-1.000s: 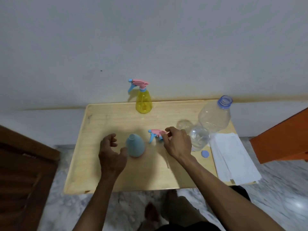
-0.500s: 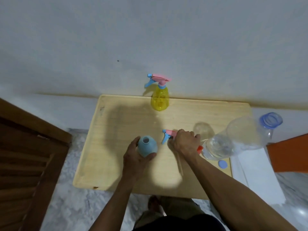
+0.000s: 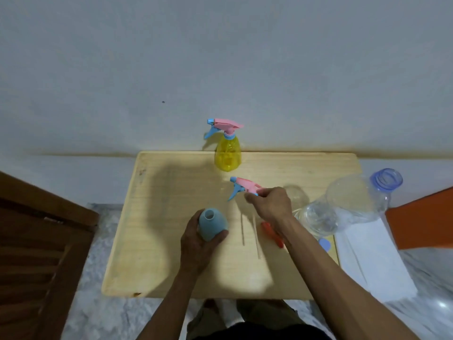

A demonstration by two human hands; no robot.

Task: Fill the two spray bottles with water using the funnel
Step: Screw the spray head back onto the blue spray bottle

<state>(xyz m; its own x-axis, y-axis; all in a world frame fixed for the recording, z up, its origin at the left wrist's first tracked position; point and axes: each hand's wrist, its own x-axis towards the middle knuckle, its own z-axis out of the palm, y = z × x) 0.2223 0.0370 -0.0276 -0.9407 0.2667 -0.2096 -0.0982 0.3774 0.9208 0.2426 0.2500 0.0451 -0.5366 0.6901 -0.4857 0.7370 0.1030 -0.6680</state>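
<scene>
No legible text or labels

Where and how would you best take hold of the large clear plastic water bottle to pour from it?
Grip the large clear plastic water bottle around its wide belly, coming from the right. It seems to lean with its open blue neck up and right, the right hand works nearby, and folded white paper lies on its near side.

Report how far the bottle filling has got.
Done: blue bottle uncapped, held by the left hand. In hand: right hand lifts its spray head away. Left: the orange funnel lies unused, yellow bottle is capped, no pouring from the water jug yet.
</scene>
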